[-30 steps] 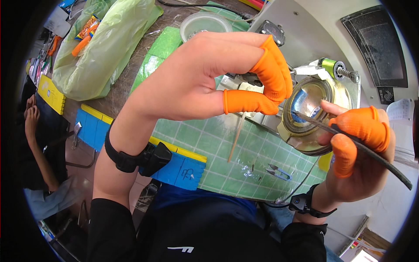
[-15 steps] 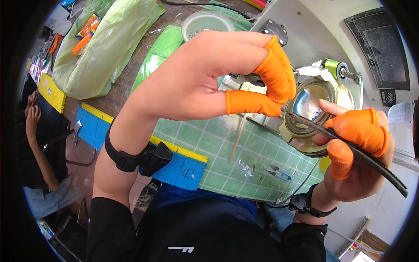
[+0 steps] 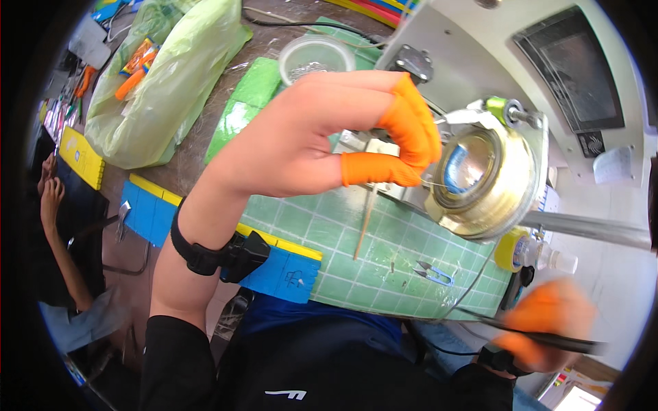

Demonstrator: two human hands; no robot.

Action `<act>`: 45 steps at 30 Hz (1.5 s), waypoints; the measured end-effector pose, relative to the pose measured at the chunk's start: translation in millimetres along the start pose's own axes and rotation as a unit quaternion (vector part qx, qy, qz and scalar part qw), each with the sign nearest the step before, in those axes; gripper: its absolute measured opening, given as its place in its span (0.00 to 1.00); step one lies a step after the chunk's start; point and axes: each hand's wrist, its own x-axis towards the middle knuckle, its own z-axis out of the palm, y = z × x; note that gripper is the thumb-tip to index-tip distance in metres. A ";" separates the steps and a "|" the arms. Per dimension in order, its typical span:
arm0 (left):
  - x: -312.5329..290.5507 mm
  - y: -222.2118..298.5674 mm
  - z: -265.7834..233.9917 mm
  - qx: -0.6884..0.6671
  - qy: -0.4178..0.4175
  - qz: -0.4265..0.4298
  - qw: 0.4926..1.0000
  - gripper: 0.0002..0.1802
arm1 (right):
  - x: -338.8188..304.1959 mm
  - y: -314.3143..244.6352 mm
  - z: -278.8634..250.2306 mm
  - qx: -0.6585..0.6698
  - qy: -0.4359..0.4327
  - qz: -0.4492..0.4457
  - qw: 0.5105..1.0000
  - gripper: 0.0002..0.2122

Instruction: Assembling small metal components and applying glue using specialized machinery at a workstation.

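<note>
My left hand [image 3: 343, 137], with orange finger cots on its fingertips, is raised over the bench and closed in a pinch. From that pinch a fine pale strand [image 3: 433, 183] leads to a round ring-shaped machine head [image 3: 504, 188] just to the right; the ring has a blue patch inside. Low at the right, my right hand [image 3: 545, 320], also in orange finger cots, is smeared by motion. Dark tweezers [image 3: 572, 342] lie in its grip, pointing left, away from the ring.
Thread snips [image 3: 439, 273] and a thin wooden stick [image 3: 362, 229] lie on the green gridded mat [image 3: 336, 274]. Behind are a round clear tub [image 3: 317, 60] and a pale green plastic bag [image 3: 168, 82]. A machine with a dark screen [image 3: 572, 68] stands right; another person's hand [image 3: 52, 198] shows far left.
My right hand has swung down toward me with the tweezers, away from my left fingertips and the ring. My left hand keeps its pinch and sits slightly lower and further left in view.
</note>
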 end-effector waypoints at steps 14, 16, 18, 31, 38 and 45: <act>11.3 57.8 13.5 0.198 -0.013 -0.060 0.978 0.09 | -23.3 62.6 102.0 0.011 0.211 0.185 0.960 0.15; 16.1 70.5 16.6 0.255 -0.008 -0.057 0.965 0.09 | -30.4 78.6 85.0 -0.120 0.336 0.212 0.910 0.15; 26.3 80.0 25.1 0.367 -0.024 0.000 0.930 0.10 | -37.4 105.8 76.0 -0.226 0.386 0.231 0.864 0.13; -49.2 92.5 -70.7 0.214 0.169 -0.072 0.959 0.17 | -105.0 33.8 127.2 0.063 0.454 0.303 0.835 0.15; -352.9 281.0 -265.5 0.148 0.533 -0.047 0.832 0.22 | -74.4 14.4 167.8 0.014 0.127 0.269 0.955 0.16; -485.3 510.4 -184.6 0.334 0.703 0.109 0.619 0.16 | -56.6 27.0 184.3 0.008 0.101 0.285 0.953 0.16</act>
